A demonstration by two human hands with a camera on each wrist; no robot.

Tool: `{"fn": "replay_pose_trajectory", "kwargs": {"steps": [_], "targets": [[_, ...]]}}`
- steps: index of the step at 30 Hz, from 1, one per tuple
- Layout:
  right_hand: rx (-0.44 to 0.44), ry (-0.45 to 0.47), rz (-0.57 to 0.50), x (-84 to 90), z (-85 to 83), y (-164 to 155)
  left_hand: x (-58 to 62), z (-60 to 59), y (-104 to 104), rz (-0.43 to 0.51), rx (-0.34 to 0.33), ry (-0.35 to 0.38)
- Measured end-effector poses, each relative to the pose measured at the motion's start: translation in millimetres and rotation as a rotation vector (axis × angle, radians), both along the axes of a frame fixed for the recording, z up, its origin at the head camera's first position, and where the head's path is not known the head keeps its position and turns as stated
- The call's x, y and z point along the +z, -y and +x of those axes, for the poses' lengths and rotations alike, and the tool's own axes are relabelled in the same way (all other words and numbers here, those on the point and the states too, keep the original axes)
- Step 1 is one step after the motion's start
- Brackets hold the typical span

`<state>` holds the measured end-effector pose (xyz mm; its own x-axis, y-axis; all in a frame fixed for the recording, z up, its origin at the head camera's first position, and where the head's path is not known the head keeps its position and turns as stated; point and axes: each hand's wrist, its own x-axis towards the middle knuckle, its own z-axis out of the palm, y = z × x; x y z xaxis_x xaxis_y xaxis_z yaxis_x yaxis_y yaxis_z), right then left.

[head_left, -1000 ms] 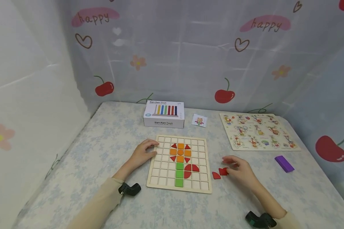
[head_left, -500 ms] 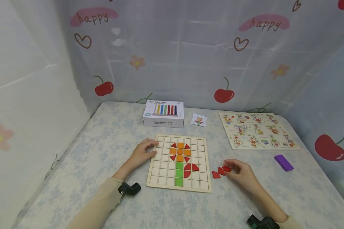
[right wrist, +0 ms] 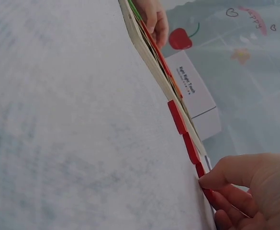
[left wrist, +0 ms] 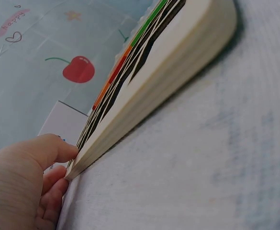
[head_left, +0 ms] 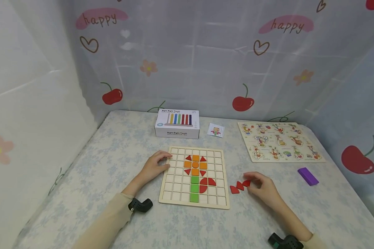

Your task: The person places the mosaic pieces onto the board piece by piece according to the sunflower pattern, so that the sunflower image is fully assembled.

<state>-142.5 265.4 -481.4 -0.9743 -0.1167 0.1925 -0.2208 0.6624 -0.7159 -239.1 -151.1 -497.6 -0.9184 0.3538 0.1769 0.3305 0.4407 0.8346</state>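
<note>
A wooden grid board (head_left: 174,204) lies flat on the table, with orange, green and red pieces set in some of its squares. My left hand (head_left: 153,166) grips the board's left edge, its thumb (left wrist: 58,149) on the rim and the other fingers curled at the side. Right of the board, three red pieces lie in a slanting row: a nearest piece (head_left: 234,189), a middle piece (head_left: 240,185) and a farthest piece (head_left: 246,183). My right hand (head_left: 263,189) pinches the farthest one between thumb and fingers. The fingers partly cover that piece in the right wrist view.
Behind the board stands a white box (head_left: 177,132), with a small pattern card (head_left: 216,130) beside it. A picture puzzle board (head_left: 282,142) lies at the back right. Nearer on that side is a purple block (head_left: 308,176). A printed curtain (head_left: 187,62) hangs behind the table.
My right hand has shifted slightly right and nearer, and the red pieces beside it have spread from a cluster into a slanting row. My left hand has stayed on the board's edge.
</note>
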Motion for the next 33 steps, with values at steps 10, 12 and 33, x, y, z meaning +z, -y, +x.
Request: {"fn": "replay_pose_trajectory", "kwargs": {"steps": [10,12,33], "targets": [[-0.004,-0.043,-0.069,6.5,-4.5,9.0,1.3,1.0,0.1,0.003,-0.002,0.001],[0.009,-0.034,-0.100,9.8,-6.3,17.6,1.6,1.1,0.3,0.008,-0.003,0.004],[0.368,0.085,-0.224,15.7,-41.6,166.0,1.5,1.2,-1.8,0.005,0.015,-0.007]]}}
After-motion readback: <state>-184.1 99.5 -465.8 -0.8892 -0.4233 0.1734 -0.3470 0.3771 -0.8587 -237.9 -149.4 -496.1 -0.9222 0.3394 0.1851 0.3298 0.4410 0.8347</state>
